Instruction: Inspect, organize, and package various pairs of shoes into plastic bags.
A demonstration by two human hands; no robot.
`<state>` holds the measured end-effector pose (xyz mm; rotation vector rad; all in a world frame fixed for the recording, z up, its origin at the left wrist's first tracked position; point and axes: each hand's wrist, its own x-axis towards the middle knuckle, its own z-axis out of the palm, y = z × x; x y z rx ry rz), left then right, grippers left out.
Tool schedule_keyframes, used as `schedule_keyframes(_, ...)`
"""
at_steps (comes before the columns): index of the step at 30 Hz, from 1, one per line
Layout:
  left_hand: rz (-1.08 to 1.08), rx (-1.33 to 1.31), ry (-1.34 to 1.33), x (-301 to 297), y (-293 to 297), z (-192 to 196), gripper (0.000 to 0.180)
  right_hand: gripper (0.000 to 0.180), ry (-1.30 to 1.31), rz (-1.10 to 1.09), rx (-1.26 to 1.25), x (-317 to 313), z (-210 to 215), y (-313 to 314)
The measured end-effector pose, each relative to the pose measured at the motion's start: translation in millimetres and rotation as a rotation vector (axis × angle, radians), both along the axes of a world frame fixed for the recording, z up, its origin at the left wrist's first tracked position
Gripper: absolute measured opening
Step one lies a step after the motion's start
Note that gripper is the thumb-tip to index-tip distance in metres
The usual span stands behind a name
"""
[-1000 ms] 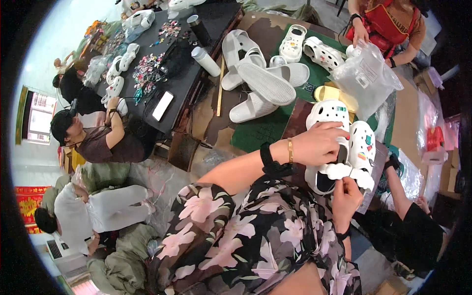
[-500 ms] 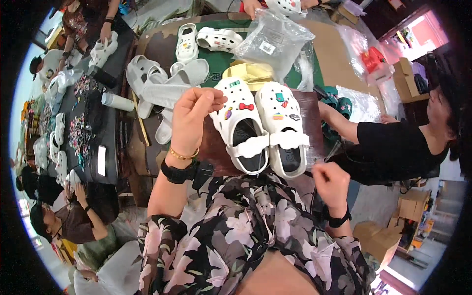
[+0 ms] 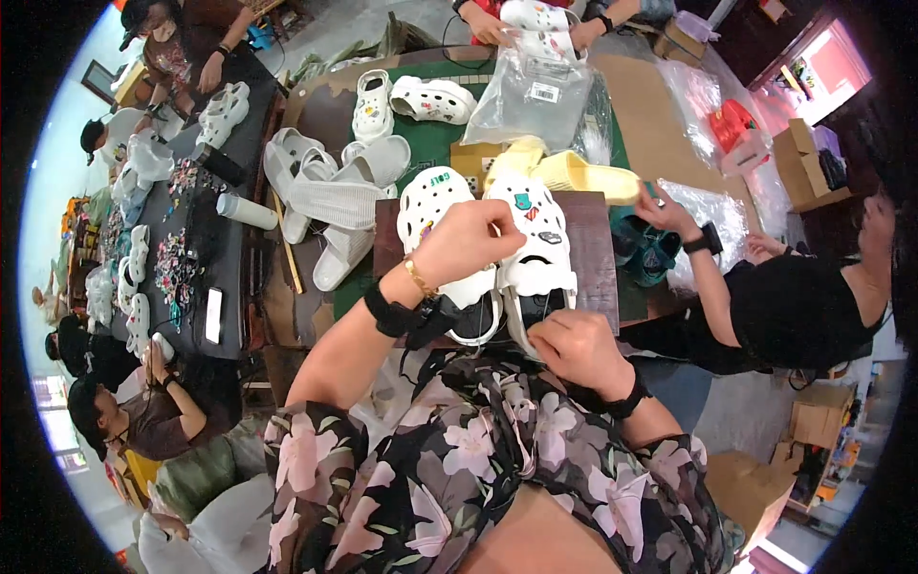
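A pair of white clogs with colourful charms stands side by side on a dark brown board (image 3: 598,253) in front of me. Over the gap between them is my left hand (image 3: 469,234), thumb and fingertips pinched above the right clog (image 3: 537,273). It covers much of the left clog (image 3: 435,196), and anything in the pinch is too small to make out. My right hand (image 3: 579,349) is curled at the heel of the right clog, its fingertips by the opening. Whatever it grips is hidden. A thin dark line shows near those fingers.
Yellow slides (image 3: 583,175) lie just beyond the board, with a co-worker's hand (image 3: 674,215) at their right end. Grey slides (image 3: 330,201) are piled to the left. Further off are more white clogs (image 3: 435,100), a clear plastic bag (image 3: 526,105) and dark green shoes (image 3: 641,253).
My left hand has swung right over the clogs, and my right hand has come left to the right clog's heel. The yellow slides now extend further right, with a co-worker's hand beside them.
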<state>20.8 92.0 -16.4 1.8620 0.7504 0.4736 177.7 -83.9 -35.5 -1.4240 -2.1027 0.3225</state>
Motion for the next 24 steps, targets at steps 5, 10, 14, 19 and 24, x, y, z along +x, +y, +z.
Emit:
schedule_keyframes(5,-0.058,0.038,0.008,15.2,-4.7,-1.1,0.015,0.006,-0.034,-0.056,0.128,4.8,3.5,16.4)
schedule_keyframes(10,-0.145,0.03,-0.017,31.8,-4.1,-5.9,0.013,0.005,-0.008,-0.033,0.145,6.9,0.2,21.2)
schedule_keyframes(14,-0.159,0.031,0.143,36.1,-5.9,5.7,0.016,0.005,0.005,-0.019,0.136,9.0,-4.0,22.1)
schedule_keyframes(19,-0.093,0.021,0.078,36.2,-7.5,-8.6,0.017,0.005,0.005,0.005,0.146,11.2,-6.7,24.4)
schedule_keyframes(24,-0.134,0.046,0.044,38.2,-8.0,-7.4,0.012,0.005,0.03,-0.002,0.162,12.1,-5.0,26.0)
